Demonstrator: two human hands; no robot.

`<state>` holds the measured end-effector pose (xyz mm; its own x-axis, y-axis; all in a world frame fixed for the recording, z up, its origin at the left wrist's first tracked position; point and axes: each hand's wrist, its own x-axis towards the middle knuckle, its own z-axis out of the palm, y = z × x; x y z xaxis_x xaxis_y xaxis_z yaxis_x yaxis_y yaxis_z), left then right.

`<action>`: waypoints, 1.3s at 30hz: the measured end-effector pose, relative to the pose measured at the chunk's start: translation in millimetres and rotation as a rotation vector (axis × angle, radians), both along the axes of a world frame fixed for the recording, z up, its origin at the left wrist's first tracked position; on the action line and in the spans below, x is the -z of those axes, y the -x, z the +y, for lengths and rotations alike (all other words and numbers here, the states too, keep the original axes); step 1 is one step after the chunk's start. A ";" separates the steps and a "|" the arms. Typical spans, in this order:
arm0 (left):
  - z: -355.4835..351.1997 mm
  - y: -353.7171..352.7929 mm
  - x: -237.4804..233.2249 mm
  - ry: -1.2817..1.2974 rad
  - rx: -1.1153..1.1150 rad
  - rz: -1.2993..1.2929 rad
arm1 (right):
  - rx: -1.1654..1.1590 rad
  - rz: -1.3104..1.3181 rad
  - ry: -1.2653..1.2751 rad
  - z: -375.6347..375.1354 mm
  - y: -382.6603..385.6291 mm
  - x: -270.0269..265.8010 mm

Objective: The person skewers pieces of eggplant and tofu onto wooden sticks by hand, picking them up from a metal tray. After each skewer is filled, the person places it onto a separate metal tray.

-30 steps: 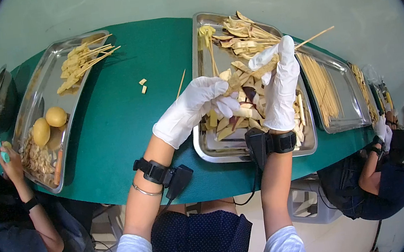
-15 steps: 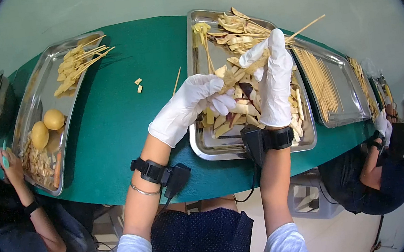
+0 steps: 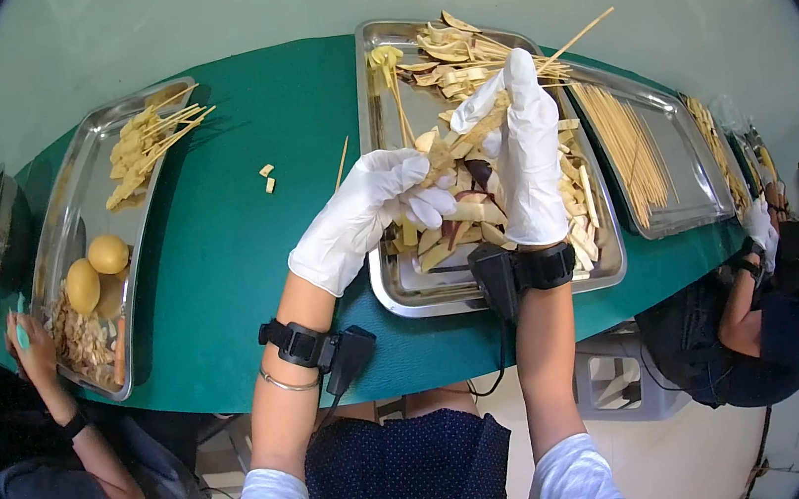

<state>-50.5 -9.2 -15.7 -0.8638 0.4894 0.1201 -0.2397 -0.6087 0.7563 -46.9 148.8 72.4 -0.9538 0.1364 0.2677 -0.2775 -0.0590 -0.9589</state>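
Observation:
My left hand (image 3: 369, 203), in a white glove, pinches the near end of a skewer of pale food slices (image 3: 457, 148) over the right-hand metal tray (image 3: 406, 299). My right hand (image 3: 525, 149), also gloved, is closed around the far end of the same slices, thumb and fingers pointing away from me. A bare stick (image 3: 582, 32) sticks out to the upper right beyond its fingertips. Beneath both hands lie loose cut pieces (image 3: 475, 210), some with dark purple skin. Finished skewers (image 3: 465, 52) rest at the tray's far end.
To the right, a tray holds bare bamboo sticks (image 3: 622, 152). The left tray (image 3: 128, 353) holds skewers, two peeled potatoes (image 3: 83, 286) and peelings. Small cubes (image 3: 268, 178) and a stick (image 3: 342, 162) lie on the green table (image 3: 232, 270). Co-workers sit on both sides, one hand (image 3: 31, 350) holding something turquoise.
The view has shifted slightly. Both my hands keep nearly the same hold on the skewer of slices. The left co-worker's hand with the turquoise thing has turned a little.

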 end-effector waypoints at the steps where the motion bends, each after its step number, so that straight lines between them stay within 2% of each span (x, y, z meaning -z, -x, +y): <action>1: -0.5 -1.0 -2.6 0.020 0.009 -0.015 | -0.033 -0.017 0.015 3.0 -0.8 0.1; 11: -3.1 -0.6 -1.6 -0.001 0.041 -0.022 | -0.083 -0.011 0.008 5.4 11.6 14.2; 14: -3.5 -0.8 -1.7 -0.004 0.049 -0.022 | -0.043 0.005 -0.117 2.0 7.5 9.3; 23: -1.7 -2.5 -3.6 -0.001 0.023 0.006 | -0.093 -0.041 -0.042 2.8 4.9 7.4; 29: 0.2 -3.4 -9.1 0.156 0.036 0.079 | -0.030 0.021 0.129 2.1 7.3 10.4; 32: 0.2 -6.9 -15.7 0.224 0.028 0.090 | 0.017 0.053 -0.010 10.2 13.7 11.7; 39: 2.6 -6.0 -14.8 0.189 0.017 0.098 | 0.081 0.103 0.004 10.6 7.7 6.9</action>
